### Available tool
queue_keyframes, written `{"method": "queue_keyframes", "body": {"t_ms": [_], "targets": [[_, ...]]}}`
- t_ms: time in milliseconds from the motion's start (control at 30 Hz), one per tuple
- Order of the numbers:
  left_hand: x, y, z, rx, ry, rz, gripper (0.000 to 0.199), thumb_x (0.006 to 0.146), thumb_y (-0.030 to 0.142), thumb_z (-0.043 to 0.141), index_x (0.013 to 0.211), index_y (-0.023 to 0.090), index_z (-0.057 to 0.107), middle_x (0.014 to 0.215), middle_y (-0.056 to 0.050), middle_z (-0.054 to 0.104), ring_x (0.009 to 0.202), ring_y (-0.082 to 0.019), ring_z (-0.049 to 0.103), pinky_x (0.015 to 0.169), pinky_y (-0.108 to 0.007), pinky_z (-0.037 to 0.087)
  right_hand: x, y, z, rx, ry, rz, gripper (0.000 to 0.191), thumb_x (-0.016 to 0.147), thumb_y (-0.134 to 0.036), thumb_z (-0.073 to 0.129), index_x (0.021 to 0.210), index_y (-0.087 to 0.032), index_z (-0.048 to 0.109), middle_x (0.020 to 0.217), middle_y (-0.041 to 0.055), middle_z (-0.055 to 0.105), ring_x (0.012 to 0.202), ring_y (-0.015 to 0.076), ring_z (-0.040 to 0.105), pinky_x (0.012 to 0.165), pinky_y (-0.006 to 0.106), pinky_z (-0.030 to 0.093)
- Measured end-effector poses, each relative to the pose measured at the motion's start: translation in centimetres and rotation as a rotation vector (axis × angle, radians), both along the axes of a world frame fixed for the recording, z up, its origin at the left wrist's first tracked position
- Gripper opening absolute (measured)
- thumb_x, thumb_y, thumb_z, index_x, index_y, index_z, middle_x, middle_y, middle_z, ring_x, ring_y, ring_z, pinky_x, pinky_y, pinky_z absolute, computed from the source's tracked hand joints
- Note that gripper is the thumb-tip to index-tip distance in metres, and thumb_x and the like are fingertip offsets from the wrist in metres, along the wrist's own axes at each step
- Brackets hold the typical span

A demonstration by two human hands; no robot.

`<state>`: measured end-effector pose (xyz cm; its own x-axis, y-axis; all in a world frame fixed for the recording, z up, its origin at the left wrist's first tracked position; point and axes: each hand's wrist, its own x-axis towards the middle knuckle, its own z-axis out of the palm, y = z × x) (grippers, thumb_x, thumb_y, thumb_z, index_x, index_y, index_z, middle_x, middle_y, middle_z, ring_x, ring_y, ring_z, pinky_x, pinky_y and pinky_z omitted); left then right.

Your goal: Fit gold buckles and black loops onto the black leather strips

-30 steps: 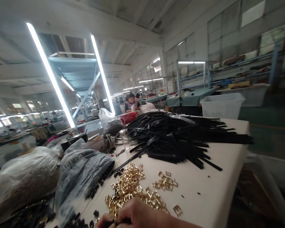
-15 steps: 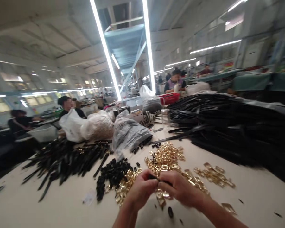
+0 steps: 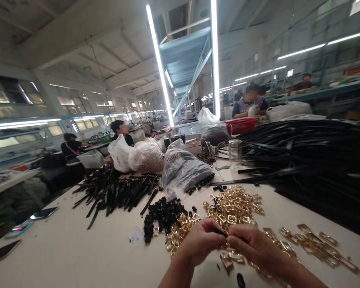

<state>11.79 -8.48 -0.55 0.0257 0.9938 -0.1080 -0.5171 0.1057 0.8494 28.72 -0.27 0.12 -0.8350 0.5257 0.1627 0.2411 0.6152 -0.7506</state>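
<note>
Counter: pale, smooth top. Gold buckles lie heaped near the middle, with a looser scatter to the right. Small black loops are piled against their left side. Beyond these I see black straps, fanned out; a printed grey bag; a clear lidded jar, upright; long black strips, massed at right. Three phones lie flat by the left edge.

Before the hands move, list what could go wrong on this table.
The dark piece pinched between the left hand and right hand might slip among the gold buckles.
Black bits lie against the buckles, so the two could mix.
The jar stands beside the black straps; tugging one might tip it.
</note>
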Motion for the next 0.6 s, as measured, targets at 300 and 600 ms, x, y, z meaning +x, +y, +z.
{"method": "queue_keyframes", "body": {"t_ms": [300, 600], "targets": [[0.8, 0.1, -0.3, -0.034, 0.007, 0.062, 0.034, 0.05, 0.017, 0.088, 0.071, 0.012, 0.062, 0.068, -0.002, 0.06, 0.056, -0.009, 0.053, 0.057, -0.023, 0.039, -0.2, 0.0, -0.4, 0.111, 0.017, -0.033, 0.05, 0.092, -0.055, 0.041, 0.059, -0.017, 0.042, 0.059, -0.0026, 0.042, 0.057, 0.0096, 0.037, 0.054, 0.024, 0.027], [1.5, -0.3, -1.1, 0.048, 0.106, 0.089, 0.04, 0.048, 0.027, 0.091, 0.077, 0.015, 0.067, 0.072, -0.004, 0.066, 0.072, -0.016, 0.059, 0.068, -0.027, 0.044, 0.2, -0.3, -1.0, 0.148, 0.076, -0.131, 0.034, 0.084, -0.034, 0.054, 0.057, -0.015, 0.047, 0.054, -0.0055, 0.04, 0.052, 0.0054, 0.037, 0.049, 0.02, 0.023]]}}
